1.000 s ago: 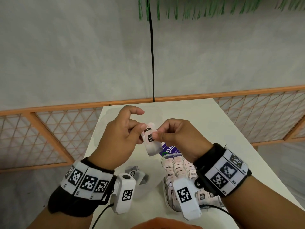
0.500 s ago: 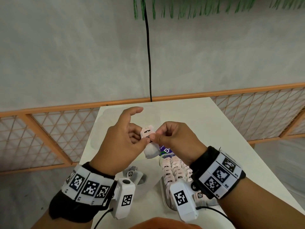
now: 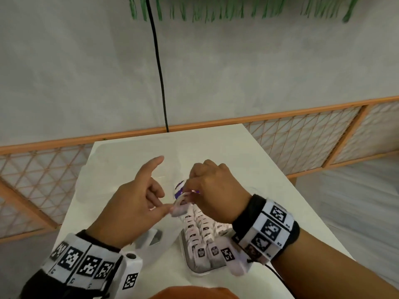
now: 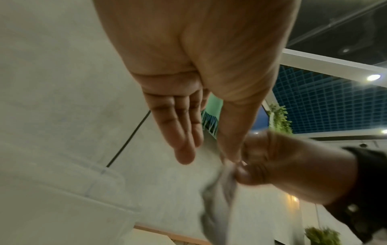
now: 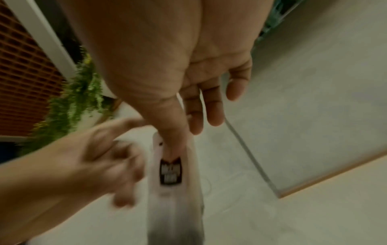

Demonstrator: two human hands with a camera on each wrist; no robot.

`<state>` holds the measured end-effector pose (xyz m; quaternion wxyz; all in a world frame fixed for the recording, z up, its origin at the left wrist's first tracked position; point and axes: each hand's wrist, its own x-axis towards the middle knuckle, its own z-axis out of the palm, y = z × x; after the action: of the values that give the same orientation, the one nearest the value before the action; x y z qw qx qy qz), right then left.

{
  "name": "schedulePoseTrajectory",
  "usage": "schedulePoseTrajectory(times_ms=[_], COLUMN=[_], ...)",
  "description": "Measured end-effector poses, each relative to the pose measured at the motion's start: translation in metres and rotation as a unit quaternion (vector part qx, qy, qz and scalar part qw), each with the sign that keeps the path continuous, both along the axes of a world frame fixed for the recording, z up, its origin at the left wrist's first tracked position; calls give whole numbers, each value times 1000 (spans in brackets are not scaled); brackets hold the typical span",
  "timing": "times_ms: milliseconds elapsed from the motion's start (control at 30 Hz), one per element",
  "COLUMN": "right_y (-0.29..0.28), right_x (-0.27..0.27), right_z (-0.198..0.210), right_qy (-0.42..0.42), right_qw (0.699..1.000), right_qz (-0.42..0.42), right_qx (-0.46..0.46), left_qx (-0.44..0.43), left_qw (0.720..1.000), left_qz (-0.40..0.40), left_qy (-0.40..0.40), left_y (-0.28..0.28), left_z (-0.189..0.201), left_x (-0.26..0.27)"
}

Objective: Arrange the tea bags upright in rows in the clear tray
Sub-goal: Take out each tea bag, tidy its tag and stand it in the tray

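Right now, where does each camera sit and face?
Head: worn on the head, facing down at table and tray; left hand and right hand show.
Left wrist: on that wrist, looking along the palm up at the wall; left palm, right hand show.
Right wrist: on that wrist, looking along the thumb at the tea bag; both hands show.
Shared: all three show the right hand pinching the tea bag.

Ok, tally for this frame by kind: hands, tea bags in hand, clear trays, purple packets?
2 hands: left hand, right hand
1 tea bag in hand, pinched by the right hand
1 clear tray
1 purple packet
Total: 5
The tea bags standing in the tray are partly hidden, so not counted.
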<state>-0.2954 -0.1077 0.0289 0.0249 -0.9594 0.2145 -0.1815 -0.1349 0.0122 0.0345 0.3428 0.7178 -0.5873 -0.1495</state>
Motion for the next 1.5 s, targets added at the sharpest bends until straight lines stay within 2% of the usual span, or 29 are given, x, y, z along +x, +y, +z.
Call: schedulePoseTrajectory(times_ms=[100, 267, 400, 667, 1000, 1200, 1367, 1500], right_y=[-36, -87, -100, -112, -117, -123, -122, -107], right_x=[-32, -83, -100, -81, -63, -63, -66, -51], right_z=[3, -13, -32, -63, -67, -74, -67, -51], right_qy=[86, 220, 326, 381, 380, 438, 355, 289], right_qw=[992, 949, 909, 865, 865, 857, 898, 930], right_qz=[-82, -218, -251, -289, -289, -245, -242, -217], right_qx=[48, 54, 64, 154, 155, 117, 92, 75], left_qx=[1, -2, 34, 83, 87, 103, 115, 115], left_qw=[999, 998, 997, 994, 991, 990, 988, 988], left_qz=[29, 56, 54, 56, 80, 77, 84, 104], left_qy=[-14, 30, 46, 44, 65, 65, 59, -14], left_y=[8, 24, 34, 44, 53, 54, 54, 52], left_z=[-7, -29, -48, -65, -73, -76, -79, -90], left_x=[13, 36, 43, 50, 53, 54, 55, 60])
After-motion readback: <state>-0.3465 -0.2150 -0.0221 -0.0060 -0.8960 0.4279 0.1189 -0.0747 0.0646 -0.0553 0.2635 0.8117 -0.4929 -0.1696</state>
